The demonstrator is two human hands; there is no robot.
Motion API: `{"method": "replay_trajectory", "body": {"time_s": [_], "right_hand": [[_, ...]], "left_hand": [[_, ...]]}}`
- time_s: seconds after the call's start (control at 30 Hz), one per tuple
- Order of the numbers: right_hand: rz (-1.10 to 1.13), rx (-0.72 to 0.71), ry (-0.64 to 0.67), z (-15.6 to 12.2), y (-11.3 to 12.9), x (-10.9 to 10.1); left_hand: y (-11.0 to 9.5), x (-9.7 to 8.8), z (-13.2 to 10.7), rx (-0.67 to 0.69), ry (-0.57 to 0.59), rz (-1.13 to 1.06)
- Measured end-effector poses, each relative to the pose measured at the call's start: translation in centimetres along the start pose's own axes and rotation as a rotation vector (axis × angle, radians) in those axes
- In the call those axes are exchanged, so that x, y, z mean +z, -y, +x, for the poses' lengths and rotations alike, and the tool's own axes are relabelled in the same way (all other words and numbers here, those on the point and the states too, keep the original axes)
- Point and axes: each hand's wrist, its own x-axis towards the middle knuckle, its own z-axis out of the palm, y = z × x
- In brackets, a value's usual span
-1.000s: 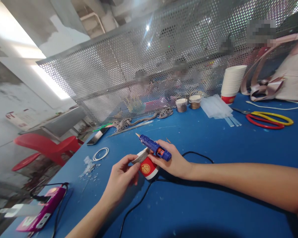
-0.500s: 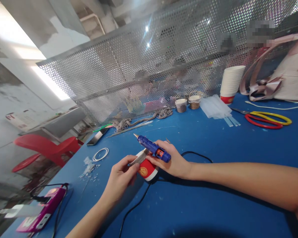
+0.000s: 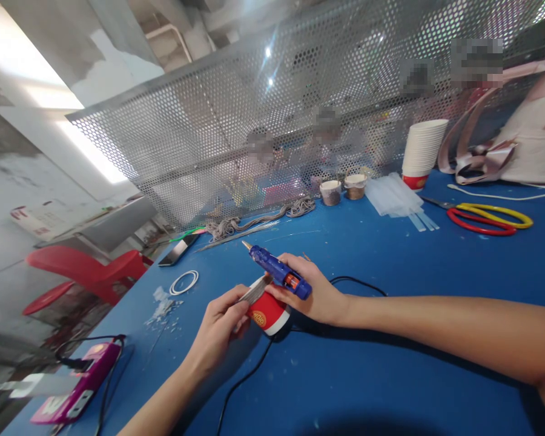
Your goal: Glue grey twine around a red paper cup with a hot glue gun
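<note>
A red and white paper cup is tilted on its side between my two hands, low over the blue table. Grey cord lies along the cup near its rim. My left hand is closed on the cup at its left, thumb and fingers pressing the cord against it. In my right hand is a blue glue gun, its nozzle pointing up and left, away from the cup. The right fingertips also touch the cord and the cup's upper side. Part of the cup is hidden behind the hands.
A perforated metal screen stands behind grey cord bundles, two cord-wrapped cups, glue sticks in plastic and stacked cups. Scissors lie right. A purple power strip sits left; a black cable runs underneath.
My left fingers have brought the grey cord down flat against the cup, where it stood slightly off before. The glue gun has shifted a little to the left.
</note>
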Motion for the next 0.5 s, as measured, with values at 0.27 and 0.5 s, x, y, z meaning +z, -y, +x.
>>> {"method": "replay_trajectory", "body": {"time_s": [0.27,0.5], "right_hand": [[0.043,-0.076,0.078,0.2,-0.2,-0.1],[0.044,-0.072,0.059,-0.1,-0.6,0.2]], "left_hand": [[-1.3,0.5,0.1,0.183,-0.08,0.257],[-1.0,0.8,-0.1,0.45,-0.15,0.545]]}}
